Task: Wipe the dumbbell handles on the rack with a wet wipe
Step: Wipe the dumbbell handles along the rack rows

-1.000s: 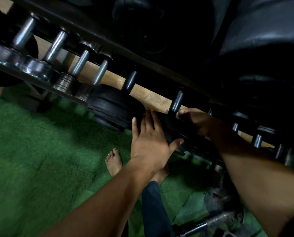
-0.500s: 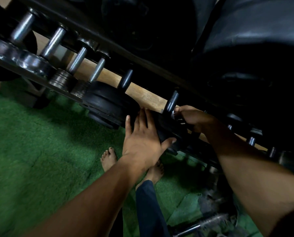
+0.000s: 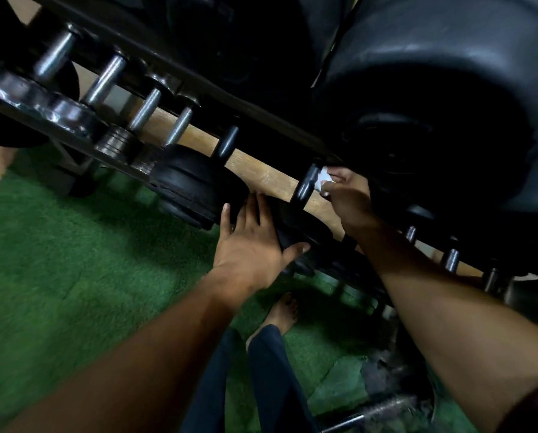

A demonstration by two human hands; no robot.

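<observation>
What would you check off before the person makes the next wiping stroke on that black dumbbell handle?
1. Wipe in hand: ok, the right hand pinches it.
2. Wipe against the black handle: ok, it sits right beside it, apparently touching.
3. Dumbbell steadied: ok, the left hand rests with straight fingers on the black weight at the handle's near end.
4. Wipe still wet: cannot tell.
5. Handle already clean: cannot tell, too dark.
6. Feet clear of the rack: ok, the bare foot stands on the green turf.
</observation>
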